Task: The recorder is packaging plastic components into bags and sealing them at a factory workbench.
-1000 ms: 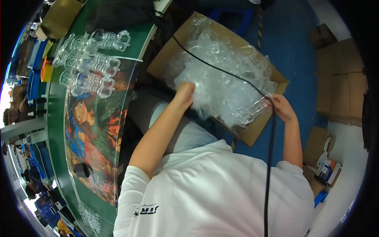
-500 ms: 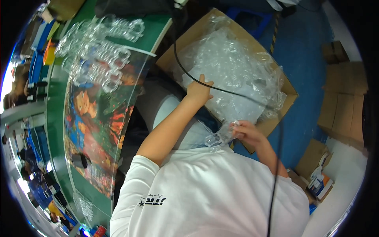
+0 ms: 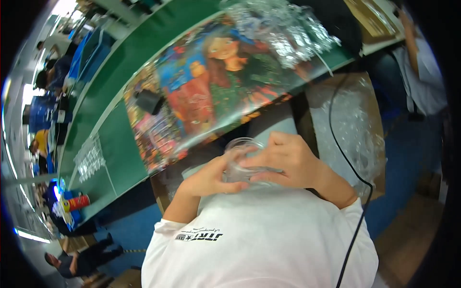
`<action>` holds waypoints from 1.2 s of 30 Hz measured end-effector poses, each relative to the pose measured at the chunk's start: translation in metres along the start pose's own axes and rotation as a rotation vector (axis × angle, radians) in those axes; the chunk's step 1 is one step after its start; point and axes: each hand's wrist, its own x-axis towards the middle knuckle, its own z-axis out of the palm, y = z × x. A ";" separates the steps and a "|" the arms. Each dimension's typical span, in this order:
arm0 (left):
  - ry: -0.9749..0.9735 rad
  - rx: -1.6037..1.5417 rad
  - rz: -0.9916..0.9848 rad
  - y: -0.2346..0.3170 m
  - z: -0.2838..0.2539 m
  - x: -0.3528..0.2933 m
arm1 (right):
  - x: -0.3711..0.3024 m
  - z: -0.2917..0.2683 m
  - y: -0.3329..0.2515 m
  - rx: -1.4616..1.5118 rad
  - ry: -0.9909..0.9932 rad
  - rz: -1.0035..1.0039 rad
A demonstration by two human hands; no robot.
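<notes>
Close in front of my white shirt, both hands meet around a clear plastic part [image 3: 234,169] with a rounded rim. My left hand [image 3: 207,176] grips its left side, thumb below and fingers curled above. My right hand [image 3: 294,161] holds the other side, its fingers bent over the piece. The fingers cover much of the part, and its full shape is hard to make out. Beyond the hands lies a colourful printed sheet [image 3: 192,103] on the green table. Several similar-looking clear plastic pieces [image 3: 288,36] are heaped at the sheet's far right.
On my right stands a cardboard box [image 3: 378,120] filled with clear plastic. A black cable [image 3: 350,165] hangs across that side. A dark block [image 3: 149,102] rests on the sheet. More clear pieces [image 3: 90,157] lie on the table's left. Other people [image 3: 425,79] are nearby.
My view has swung toward the table. My left hand has left the box of clear plastic and joined my right hand on a clear part before my body.
</notes>
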 end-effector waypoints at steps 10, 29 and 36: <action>0.742 0.015 0.498 -0.004 -0.059 -0.139 | 0.244 0.105 0.078 -0.795 -0.087 -0.714; 0.989 0.318 0.604 0.025 -0.203 -0.086 | 0.250 0.086 0.079 1.145 0.176 0.221; 1.065 0.405 0.550 -0.010 -0.206 -0.082 | 0.241 0.086 0.073 1.413 0.167 0.241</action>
